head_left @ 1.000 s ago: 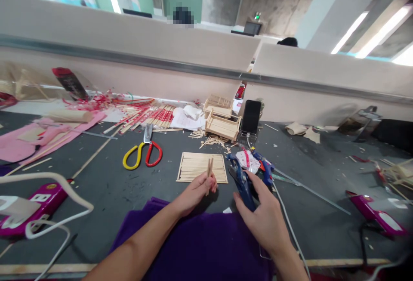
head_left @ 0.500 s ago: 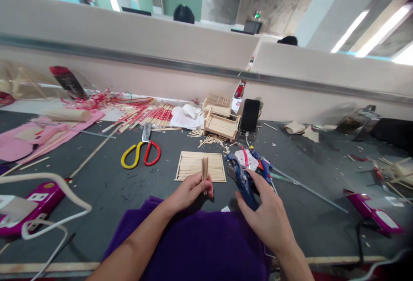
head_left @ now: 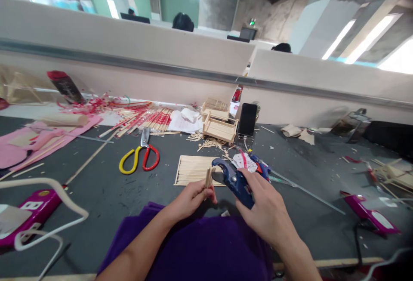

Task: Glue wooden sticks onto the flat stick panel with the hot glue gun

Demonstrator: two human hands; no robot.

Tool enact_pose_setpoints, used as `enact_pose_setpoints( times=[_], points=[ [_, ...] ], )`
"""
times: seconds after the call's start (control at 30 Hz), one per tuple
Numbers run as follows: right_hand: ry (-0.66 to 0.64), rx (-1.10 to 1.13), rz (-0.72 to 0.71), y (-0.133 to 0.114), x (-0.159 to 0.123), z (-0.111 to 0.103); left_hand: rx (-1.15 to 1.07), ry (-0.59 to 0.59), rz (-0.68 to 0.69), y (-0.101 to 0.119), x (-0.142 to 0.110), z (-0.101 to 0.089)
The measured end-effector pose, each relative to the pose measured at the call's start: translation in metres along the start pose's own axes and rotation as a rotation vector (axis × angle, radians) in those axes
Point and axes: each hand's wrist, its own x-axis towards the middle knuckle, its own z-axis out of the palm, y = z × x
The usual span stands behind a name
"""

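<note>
My left hand (head_left: pixel 197 196) pinches a small bundle of thin wooden sticks (head_left: pixel 208 178), held nearly upright. Wrapped round the handles of a dark blue pipe cutter (head_left: pixel 237 185) is my right hand (head_left: pixel 263 205). The cutter's hooked jaw reaches over to the bundle's upper end; whether the blade touches the sticks cannot be made out. Behind the hands a flat panel of wooden sticks (head_left: pixel 190 170) lies on the dark table, partly covered by the sticks and the cutter.
Scissors (head_left: pixel 145 152) with yellow and red handles lie left of the panel. Behind are small wooden furniture models (head_left: pixel 220 127), a phone (head_left: pixel 248 119) on a stand and wrapped sticks (head_left: pixel 155 117). A blue glue gun (head_left: pixel 264 170) lies right. Power strips (head_left: pixel 41 205) sit at both sides.
My right hand has brought the cutter leftward and up to the sticks' upper end. The bundle in my left hand has tilted slightly and shifted a little right.
</note>
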Motion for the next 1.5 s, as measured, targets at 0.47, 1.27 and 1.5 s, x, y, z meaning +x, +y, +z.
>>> enact_pose_setpoints(
  times=[0.47, 1.27, 1.5],
  points=[
    [-0.072, -0.214, -0.246, 0.005, 0.016, -0.027, 0.116, -0.052, 0.002, 0.003, 0.0, 0.0],
    [-0.25, -0.162, -0.351, 0.01, 0.026, -0.05, 0.113, -0.139, -0.004, 0.009, -0.003, -0.003],
    [-0.231, -0.266, -0.424, 0.013, 0.024, -0.047, 0.097, -0.136, -0.031, 0.009, -0.004, -0.002]
  ],
)
